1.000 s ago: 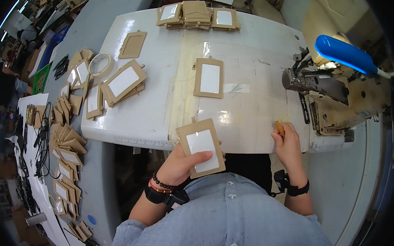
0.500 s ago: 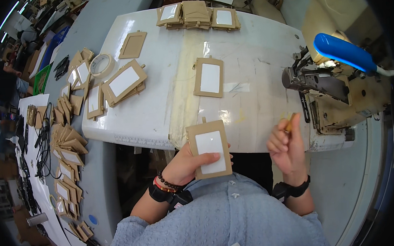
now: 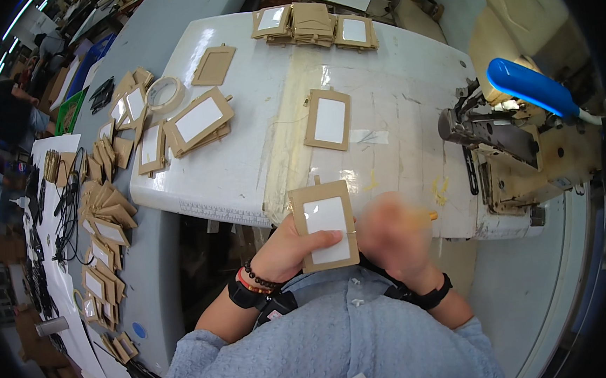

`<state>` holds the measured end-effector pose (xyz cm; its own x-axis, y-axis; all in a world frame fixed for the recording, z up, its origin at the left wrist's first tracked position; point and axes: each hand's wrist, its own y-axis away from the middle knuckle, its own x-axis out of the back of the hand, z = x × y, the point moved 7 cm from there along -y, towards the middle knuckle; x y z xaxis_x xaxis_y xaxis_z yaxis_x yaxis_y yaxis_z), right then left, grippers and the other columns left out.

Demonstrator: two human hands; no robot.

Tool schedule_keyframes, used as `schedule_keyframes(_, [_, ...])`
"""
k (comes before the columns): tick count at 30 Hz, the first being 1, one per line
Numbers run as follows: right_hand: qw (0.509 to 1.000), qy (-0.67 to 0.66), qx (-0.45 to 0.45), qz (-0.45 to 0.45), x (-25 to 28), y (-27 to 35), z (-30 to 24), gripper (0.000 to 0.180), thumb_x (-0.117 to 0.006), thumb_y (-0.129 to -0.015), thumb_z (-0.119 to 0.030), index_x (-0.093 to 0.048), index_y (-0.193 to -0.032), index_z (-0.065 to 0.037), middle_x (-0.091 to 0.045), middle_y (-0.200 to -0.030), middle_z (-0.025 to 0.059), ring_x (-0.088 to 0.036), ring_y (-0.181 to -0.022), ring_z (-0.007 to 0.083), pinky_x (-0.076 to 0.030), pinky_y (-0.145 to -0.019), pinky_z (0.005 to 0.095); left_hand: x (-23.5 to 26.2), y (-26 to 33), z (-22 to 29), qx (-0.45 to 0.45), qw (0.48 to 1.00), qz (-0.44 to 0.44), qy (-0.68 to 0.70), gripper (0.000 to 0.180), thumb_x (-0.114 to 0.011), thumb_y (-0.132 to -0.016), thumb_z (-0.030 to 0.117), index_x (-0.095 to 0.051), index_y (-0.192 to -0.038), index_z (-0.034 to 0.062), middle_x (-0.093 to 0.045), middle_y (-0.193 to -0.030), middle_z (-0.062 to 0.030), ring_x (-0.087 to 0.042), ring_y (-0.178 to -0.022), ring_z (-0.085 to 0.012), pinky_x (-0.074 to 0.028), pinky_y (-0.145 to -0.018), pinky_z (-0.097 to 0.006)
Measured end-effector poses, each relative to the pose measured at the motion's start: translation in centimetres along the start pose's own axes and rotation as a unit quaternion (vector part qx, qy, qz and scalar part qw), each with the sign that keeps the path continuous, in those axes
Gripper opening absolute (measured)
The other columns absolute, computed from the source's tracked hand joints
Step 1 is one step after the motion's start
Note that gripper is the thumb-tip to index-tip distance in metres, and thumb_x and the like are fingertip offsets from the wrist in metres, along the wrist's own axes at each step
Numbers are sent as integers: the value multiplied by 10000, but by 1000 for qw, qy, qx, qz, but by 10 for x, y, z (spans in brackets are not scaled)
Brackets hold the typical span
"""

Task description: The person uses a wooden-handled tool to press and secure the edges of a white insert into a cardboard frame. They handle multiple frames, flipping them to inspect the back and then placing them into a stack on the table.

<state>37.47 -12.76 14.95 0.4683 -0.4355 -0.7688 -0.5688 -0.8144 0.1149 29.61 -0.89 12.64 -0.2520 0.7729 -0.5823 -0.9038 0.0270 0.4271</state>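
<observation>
My left hand (image 3: 279, 254) grips a tan ID card holder (image 3: 324, 187) upright near my body, the thumb lying across its white window. A short tab sticks up from its top edge. Just to the right, beside the holder's edge, my right hand (image 3: 394, 242) is smeared by motion. A small yellow-orange stick-like tool (image 3: 432, 216) pokes out of it; its kind is too blurred to tell. On the table ahead lies another tan card holder (image 3: 328, 120) with a white window.
Piles of card holders sit at the table's far edge (image 3: 312, 24) and its left side (image 3: 200, 122), by a tape roll (image 3: 166, 94). A sewing machine (image 3: 503, 133) with a blue handle-like part (image 3: 531, 85) stands right. More holders (image 3: 108, 209) cover the grey left surface.
My right hand has swung left and in toward the held card holder, carrying the yellow-orange tool. My left hand keeps its grip almost in place. The view has shifted slightly.
</observation>
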Motion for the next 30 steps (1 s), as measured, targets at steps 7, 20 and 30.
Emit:
schedule_keyframes(7, [995,68,21,67,1,7,-5,121,-510,-880,-92,-536,-926,17,-576,-772,96,-503,-660,132,-482,-687,314,-1,2,5,-26,1000,11,-2,441,-641,-844,36,-497,-1260,24,-621,-1140,-80,-611,-1033,-176,-505,-896,-347])
schedule_keyframes(20, [998,12,-23,61,1,5,7,149,-470,-873,-73,-542,-952,31,-598,-798,105,-528,-688,139,-505,-715,316,-4,8,14,-38,999,6,8,409,-632,-833,21,-519,-1225,-4,-635,-1104,-127,-638,-999,-223,-534,-873,-380])
schedule_keyframes(30, [999,24,5,42,-3,6,2,134,-471,-872,-61,-535,-940,36,-587,-799,111,-524,-680,135,-509,-702,316,-8,9,14,-18,999,3,30,387,-632,-828,7,-542,-1203,-20,-643,-1085,-143,-654,-971,-241,-546,-859,-387])
